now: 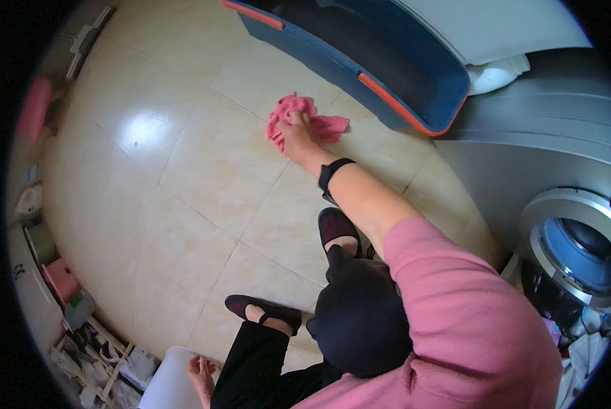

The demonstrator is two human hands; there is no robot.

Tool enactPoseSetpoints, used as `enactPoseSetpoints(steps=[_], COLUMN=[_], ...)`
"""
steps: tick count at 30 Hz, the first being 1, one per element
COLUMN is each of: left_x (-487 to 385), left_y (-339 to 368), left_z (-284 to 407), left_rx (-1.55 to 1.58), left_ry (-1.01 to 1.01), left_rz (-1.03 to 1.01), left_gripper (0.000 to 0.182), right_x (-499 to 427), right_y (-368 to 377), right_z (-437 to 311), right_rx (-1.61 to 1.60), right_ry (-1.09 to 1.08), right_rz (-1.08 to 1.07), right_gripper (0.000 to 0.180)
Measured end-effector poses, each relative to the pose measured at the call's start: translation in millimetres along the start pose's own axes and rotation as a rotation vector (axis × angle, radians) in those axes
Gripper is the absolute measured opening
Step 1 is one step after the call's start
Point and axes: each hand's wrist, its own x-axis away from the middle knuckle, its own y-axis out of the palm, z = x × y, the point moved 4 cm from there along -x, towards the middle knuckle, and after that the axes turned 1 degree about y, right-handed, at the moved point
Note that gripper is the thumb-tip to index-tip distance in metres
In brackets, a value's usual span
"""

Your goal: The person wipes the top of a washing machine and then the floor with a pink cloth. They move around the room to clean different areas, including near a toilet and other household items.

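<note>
My right hand [298, 133] presses a crumpled pink cloth [330, 128] against the tiled floor [198, 199]. The fingers are bunched into the cloth, and part of it spreads out to the right. A black band [336, 171] circles my right wrist. Just beyond the cloth stands a dark blue plastic tub [326, 56] with orange-red edge pieces. Low at the left, my left hand [202, 370] hangs by my black trouser leg [254, 353], its fingers loosely curled with nothing seen in them. A white rounded object [170, 378] is beside that hand.
At the right, a grey front-loading washing machine [469, 179] has its round door [571, 245] swung out. A white elbow pipe [499, 74] lies behind the tub. A pink bin [63, 280] and a rack [101, 360] of bags line the left side. My dark shoes [336, 227] stand below the cloth.
</note>
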Motion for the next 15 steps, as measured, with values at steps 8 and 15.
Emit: enactPoseSetpoints(steps=[8, 15], left_x=[-4, -14], left_y=[-4, 3], left_z=[-10, -17], left_rx=[0.005, 0.032], left_ry=[0.041, 0.0], left_rz=[0.062, 0.035], left_gripper=[0.022, 0.021], right_x=[117, -15], right_y=[-58, -11], right_z=[102, 74], right_rx=[0.181, 0.207], right_ry=[0.371, 0.483], right_rz=[0.166, 0.058], right_gripper=[0.042, 0.061])
